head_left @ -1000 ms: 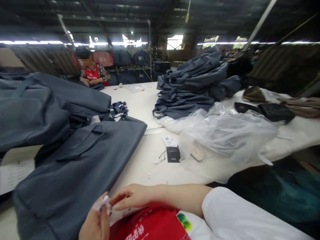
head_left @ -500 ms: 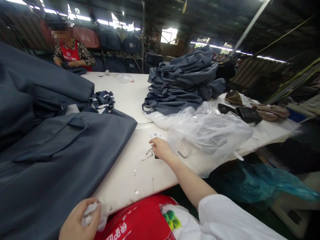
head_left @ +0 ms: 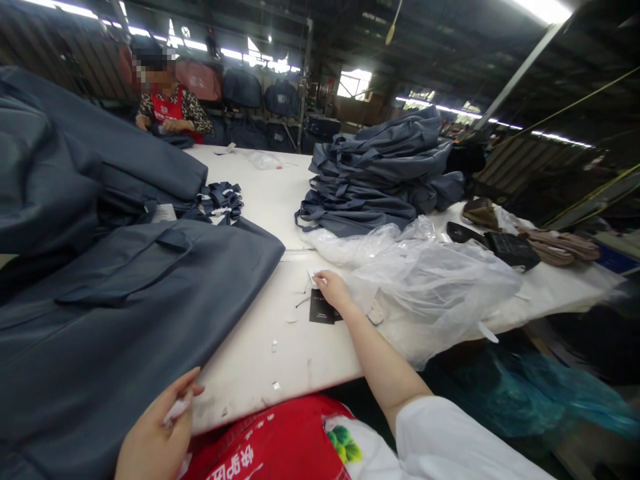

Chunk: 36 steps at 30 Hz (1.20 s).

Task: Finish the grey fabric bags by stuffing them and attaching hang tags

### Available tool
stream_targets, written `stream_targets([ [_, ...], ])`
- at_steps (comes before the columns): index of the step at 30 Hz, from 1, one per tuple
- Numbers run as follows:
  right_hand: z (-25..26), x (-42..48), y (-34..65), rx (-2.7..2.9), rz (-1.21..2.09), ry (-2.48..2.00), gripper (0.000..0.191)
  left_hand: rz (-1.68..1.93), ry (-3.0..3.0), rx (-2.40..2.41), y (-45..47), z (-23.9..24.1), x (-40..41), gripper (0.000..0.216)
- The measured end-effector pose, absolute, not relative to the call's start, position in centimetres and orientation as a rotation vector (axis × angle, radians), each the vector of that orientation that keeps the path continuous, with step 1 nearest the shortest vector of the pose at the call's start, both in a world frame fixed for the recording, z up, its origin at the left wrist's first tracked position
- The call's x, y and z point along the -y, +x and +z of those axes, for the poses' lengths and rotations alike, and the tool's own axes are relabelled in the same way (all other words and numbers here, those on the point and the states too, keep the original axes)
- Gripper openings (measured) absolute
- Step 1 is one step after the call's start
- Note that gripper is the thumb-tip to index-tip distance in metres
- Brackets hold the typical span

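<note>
My left hand [head_left: 157, 427], low at the left, is closed around a crumpled whitish wad [head_left: 176, 408], perhaps thin plastic, mostly hidden by the fingers. It sits by the near edge of a large slate-blue bag [head_left: 150, 320] with a handle, lying on the table. Over the middle of the table, my right hand [head_left: 333, 290] pinches a small white tag [head_left: 313, 279] between thumb and fingertips. Just under that hand lies a black hang tag [head_left: 320, 310] with a dark cord; another dark piece is partly covered by my wrist.
Clear plastic bags [head_left: 425, 280] cover the right part of the white table [head_left: 240, 383]. Behind them rises a stack of slate-blue bags [head_left: 380, 173]. Dark straps [head_left: 223, 200] lie bunched beyond the near bag. Across the table stands a co-worker [head_left: 170, 110] in a red apron.
My right hand has drawn slightly back with the white tag pinched, and the black hang tag is now uncovered. The left hand's fingers have closed further over the wad. The whole view has shifted.
</note>
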State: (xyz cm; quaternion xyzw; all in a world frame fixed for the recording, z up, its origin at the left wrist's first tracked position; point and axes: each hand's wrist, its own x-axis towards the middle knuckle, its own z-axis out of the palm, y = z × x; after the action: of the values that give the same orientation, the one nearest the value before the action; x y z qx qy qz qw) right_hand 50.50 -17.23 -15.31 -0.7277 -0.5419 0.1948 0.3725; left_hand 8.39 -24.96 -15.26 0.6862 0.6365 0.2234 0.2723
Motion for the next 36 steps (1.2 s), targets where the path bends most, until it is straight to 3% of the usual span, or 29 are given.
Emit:
stream_targets([
  [7,-10.4,16.7,47.5,1.094,0.664,-1.476,0.029,0.682,1.977,-1.396,10.9,-11.9,23.5,0.048],
  [15,-5.8,19.9,39.8,0.895,1.115,-0.982,0.028,0.852,2.392,-1.277,18.6,-5.3,20.8,0.044],
  [17,-5.5,21.0,38.4,0.934,1.221,-0.949,0.027,0.763,2.545,-1.274,19.7,-4.7,20.7,0.057],
  [20,-5.5,22.3,37.3,1.017,1.332,-0.935,0.027,0.536,2.721,-1.082,20.0,-5.2,20.5,0.05],
  [24,-5.9,23.0,37.2,1.141,1.23,-1.071,0.029,0.553,2.735,-1.213,19.0,-7.3,20.5,0.048],
  [30,-6.9,23.6,37.2,1.276,0.888,-1.295,0.017,1.182,2.485,-1.439,16.9,-8.8,20.9,0.031],
  [33,-6.7,24.0,37.0,1.556,0.836,-1.279,0.043,1.347,2.383,-1.329,16.3,-8.7,21.0,0.026],
  [36,-6.5,24.1,37.0,1.748,1.054,-1.182,0.071,1.395,2.213,-1.265,16.1,-8.9,20.9,0.025],
])
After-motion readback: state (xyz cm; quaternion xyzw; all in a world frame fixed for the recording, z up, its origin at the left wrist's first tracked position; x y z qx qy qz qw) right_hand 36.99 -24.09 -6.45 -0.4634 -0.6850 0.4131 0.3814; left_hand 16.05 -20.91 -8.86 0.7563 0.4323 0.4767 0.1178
